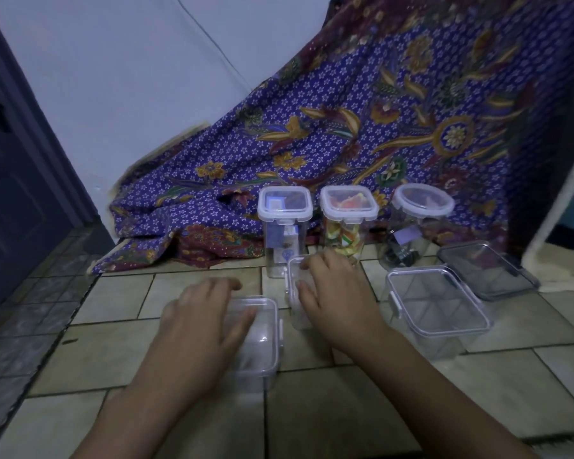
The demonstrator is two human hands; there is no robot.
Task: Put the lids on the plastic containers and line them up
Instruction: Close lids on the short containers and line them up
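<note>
your left hand (206, 313) lay flat, fingers spread, on the lid of a small clear box (259, 339). your right hand (332, 293) curled around a small clear tub (295, 293). right of it stood a lidded, empty container (438, 309), then a grey lid (487, 270). behind stood three lidded jars: packets (284, 226), colourful sweets (347, 223), dark clips (415, 226). labels were unreadable.
</note>
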